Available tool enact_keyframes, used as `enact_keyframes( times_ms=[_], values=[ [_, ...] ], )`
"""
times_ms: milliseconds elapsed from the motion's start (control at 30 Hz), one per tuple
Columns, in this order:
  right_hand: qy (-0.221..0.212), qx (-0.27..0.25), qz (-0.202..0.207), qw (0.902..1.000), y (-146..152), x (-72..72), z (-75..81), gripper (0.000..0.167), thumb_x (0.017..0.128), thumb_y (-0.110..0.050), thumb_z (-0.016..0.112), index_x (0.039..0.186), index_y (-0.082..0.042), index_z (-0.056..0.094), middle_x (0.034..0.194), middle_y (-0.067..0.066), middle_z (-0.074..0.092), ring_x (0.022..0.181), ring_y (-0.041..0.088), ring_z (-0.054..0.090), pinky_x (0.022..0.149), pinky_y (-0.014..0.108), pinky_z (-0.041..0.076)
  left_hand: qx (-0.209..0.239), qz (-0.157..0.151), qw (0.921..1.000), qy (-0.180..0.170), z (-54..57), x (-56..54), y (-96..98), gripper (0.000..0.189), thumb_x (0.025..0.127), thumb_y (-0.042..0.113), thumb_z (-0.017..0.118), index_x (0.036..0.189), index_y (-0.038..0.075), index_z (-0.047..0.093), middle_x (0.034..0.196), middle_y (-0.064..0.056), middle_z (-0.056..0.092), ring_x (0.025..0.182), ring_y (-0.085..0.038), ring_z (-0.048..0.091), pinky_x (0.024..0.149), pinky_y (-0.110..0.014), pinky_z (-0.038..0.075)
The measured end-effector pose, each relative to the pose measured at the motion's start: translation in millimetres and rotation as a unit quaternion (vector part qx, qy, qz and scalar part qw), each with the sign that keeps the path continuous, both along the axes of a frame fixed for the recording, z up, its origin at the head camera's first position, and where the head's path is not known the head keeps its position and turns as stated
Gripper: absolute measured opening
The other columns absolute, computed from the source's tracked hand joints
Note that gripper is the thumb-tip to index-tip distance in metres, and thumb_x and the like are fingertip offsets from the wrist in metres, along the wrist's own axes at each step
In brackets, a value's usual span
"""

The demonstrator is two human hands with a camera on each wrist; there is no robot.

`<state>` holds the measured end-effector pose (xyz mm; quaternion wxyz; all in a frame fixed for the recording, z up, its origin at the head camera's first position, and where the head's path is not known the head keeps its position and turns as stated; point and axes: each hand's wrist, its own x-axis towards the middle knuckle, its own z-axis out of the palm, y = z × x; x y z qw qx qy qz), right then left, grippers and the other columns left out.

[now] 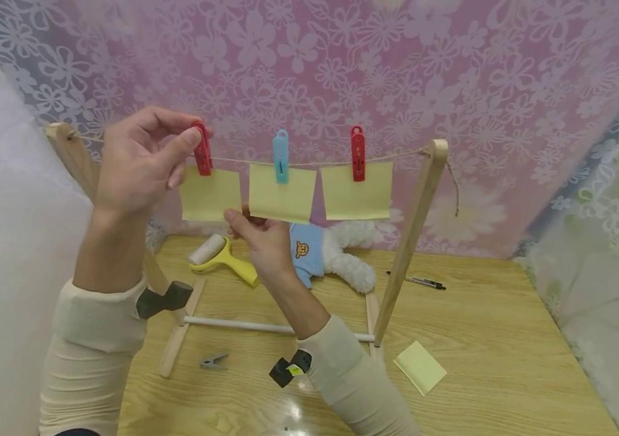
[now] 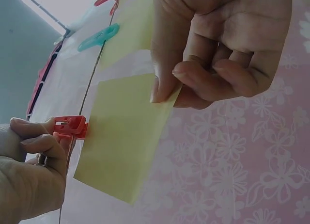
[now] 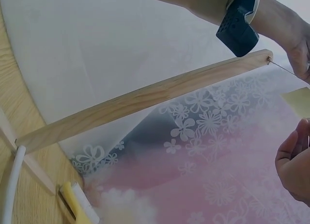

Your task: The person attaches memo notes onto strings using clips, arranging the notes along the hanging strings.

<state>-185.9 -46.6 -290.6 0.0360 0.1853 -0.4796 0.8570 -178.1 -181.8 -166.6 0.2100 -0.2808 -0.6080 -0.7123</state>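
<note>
My left hand [image 1: 137, 160] pinches the top of a red clothespin [image 1: 203, 151] on the twine [image 1: 244, 161], at the left of the row. Below that clothespin hangs a yellow sticky note [image 1: 211, 195]; the red jaws overlap its top edge. With thumb and fingers my right hand [image 1: 266, 242] pinches this note's lower right corner, as the left wrist view also shows. Beside it a blue clothespin [image 1: 281, 156] holds a second yellow note [image 1: 281, 197]. Farther right, another red clothespin [image 1: 358, 154] holds a third note [image 1: 357, 197].
Wooden posts [image 1: 410, 242] carry the twine, joined low by a white rod [image 1: 244, 325]. On the table [image 1: 495, 339] lie a yellow lint roller [image 1: 228, 260], a grey clothespin [image 1: 214, 361], a sticky note pad [image 1: 421, 367] and a pen [image 1: 424, 282]. A plush toy [image 1: 342, 260] lies behind my right hand.
</note>
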Motion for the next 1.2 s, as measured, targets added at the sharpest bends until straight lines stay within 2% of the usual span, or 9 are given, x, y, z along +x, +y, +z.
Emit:
enact_keyframes(
  times_ms=[100,200,367,633,800,967,1200],
  values=[
    [0.01,-0.006,-0.003,0.9999,-0.5,-0.3,1.3,0.012,0.086,0.005,0.063,0.087,-0.005,0.058,0.075,-0.008,0.063,0.063,0.005,0.059,0.064,0.019,0.052,-0.005,0.0,1.0,-0.004,-1.1,1.0,-0.4,0.009,0.084,-0.01,0.062,0.091,-0.008,0.066,0.087,-0.012,0.071,0.039,-0.01,0.039,0.034,-0.017,0.029],
    [0.027,-0.016,-0.004,0.9995,-0.3,-1.1,2.8,0.023,0.086,0.009,0.061,0.083,-0.013,0.058,0.074,-0.009,0.061,0.062,0.006,0.059,0.063,0.019,0.052,-0.003,-0.002,0.9999,-0.017,-2.2,2.6,-0.4,0.009,0.084,-0.009,0.062,0.092,-0.007,0.066,0.087,-0.011,0.069,0.038,-0.009,0.039,0.034,-0.017,0.029],
    [0.039,-0.019,-0.003,0.999,1.5,-0.1,4.3,0.024,0.086,0.009,0.06,0.081,-0.014,0.058,0.07,-0.01,0.063,0.061,0.005,0.059,0.063,0.019,0.052,-0.001,-0.006,0.9996,-0.026,-2.7,3.9,0.7,0.01,0.084,-0.009,0.062,0.094,-0.007,0.066,0.089,-0.011,0.069,0.037,-0.009,0.039,0.034,-0.017,0.029],
    [0.016,-0.003,-0.015,0.9998,3.7,2.3,5.0,0.015,0.086,0.005,0.063,0.081,-0.009,0.06,0.067,-0.009,0.065,0.061,0.005,0.06,0.063,0.019,0.052,-0.031,0.004,0.9993,-0.023,-3.0,5.6,1.4,0.013,0.085,-0.007,0.063,0.098,-0.006,0.065,0.092,-0.011,0.068,0.037,-0.01,0.039,0.034,-0.017,0.031],
    [-0.008,0.01,-0.021,0.9997,5.5,3.3,4.7,0.018,0.086,0.001,0.065,0.076,-0.013,0.063,0.063,-0.008,0.064,0.061,0.005,0.059,0.065,0.02,0.051,-0.049,0.012,0.9985,-0.02,-4.0,6.1,1.4,0.018,0.085,-0.004,0.064,0.103,-0.008,0.066,0.095,-0.01,0.071,0.037,-0.01,0.039,0.034,-0.017,0.032],
    [-0.015,0.026,-0.02,0.9994,7.7,3.6,4.8,0.017,0.087,-0.003,0.065,0.075,-0.015,0.064,0.062,-0.009,0.063,0.063,0.007,0.057,0.066,0.021,0.051,-0.05,0.011,0.9986,-0.014,-4.8,5.7,1.1,0.022,0.086,-0.003,0.064,0.107,-0.009,0.065,0.094,-0.008,0.072,0.036,-0.01,0.039,0.033,-0.017,0.031],
    [-0.029,0.026,-0.016,0.9991,9.0,3.7,4.2,0.013,0.086,-0.004,0.066,0.076,-0.011,0.066,0.062,-0.009,0.064,0.062,0.006,0.058,0.066,0.02,0.05,-0.078,0.035,0.9963,-0.01,-4.7,7.0,1.3,0.025,0.087,0.0,0.064,0.111,-0.007,0.064,0.097,-0.006,0.071,0.035,-0.011,0.039,0.032,-0.02,0.03]
  ],
)
